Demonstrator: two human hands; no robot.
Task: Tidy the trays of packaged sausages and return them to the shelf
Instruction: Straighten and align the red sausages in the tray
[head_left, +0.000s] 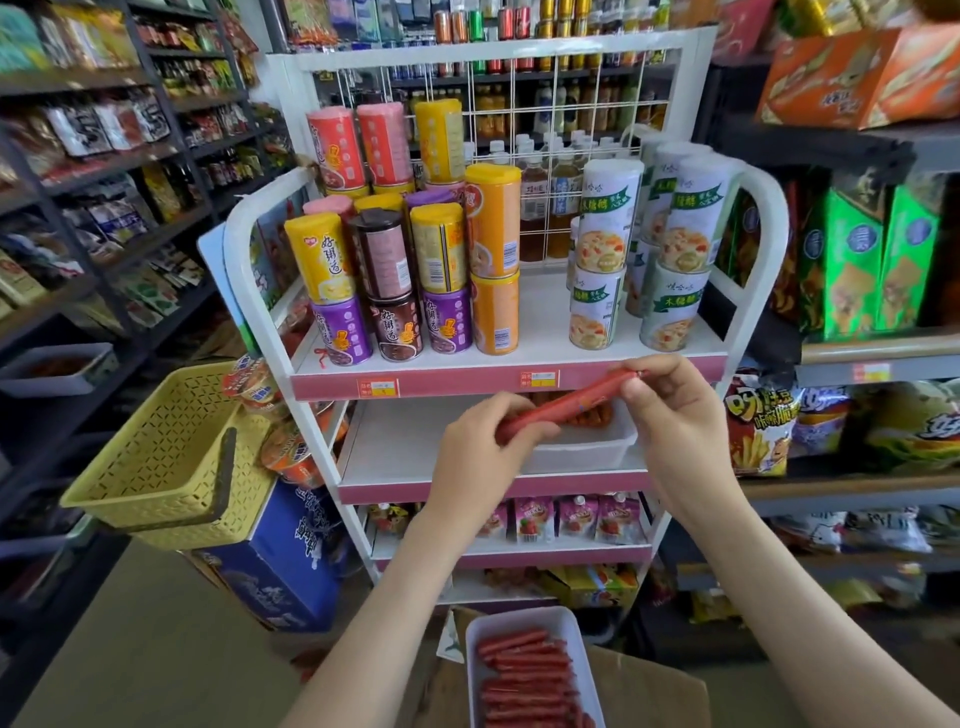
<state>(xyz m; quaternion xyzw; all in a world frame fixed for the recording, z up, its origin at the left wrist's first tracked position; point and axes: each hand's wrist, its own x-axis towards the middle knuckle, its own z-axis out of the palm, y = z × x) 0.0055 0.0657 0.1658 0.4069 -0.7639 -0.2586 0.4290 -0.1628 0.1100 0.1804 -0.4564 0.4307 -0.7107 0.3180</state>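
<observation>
Fingers of the left hand curl round the lower end of one red sausage. The thumb and fingertips of the right hand pinch its upper end.

Head view, the only view:
- **Sausage:** It is held in the air in front of the white rack. It slants, with the low end toward 8 o'clock and the high end toward 2 o'clock. The high end overlaps the pink front edge of the can shelf.
- **Shelf tray:** The shelf tray sits on the right half of the middle shelf, directly behind and below the sausage. It holds reddish packs at its rear. What they are cannot be told.
- **Open room:** Bare white shelf surface shows at 9 o'clock of the shelf tray, out to the rack's left upright. Headroom there is bounded above by the pink front edge.
- **Lower tray:** The lower tray lies at 6 o'clock between the forearms. It rests on a cardboard carton and holds rows of red sausages.
- **Surroundings:**
  - Stacked cans fill the shelf at 12 o'clock.
  - Pouches line the shelf under the middle shelf.
  - A yellow basket stands at 9 o'clock on a blue carton, just beside the rack's left side.
  - Snack bags crowd the neighbouring shelving at 3 o'clock, near the right hand.
  - Bare floor shows at 7 o'clock.
</observation>
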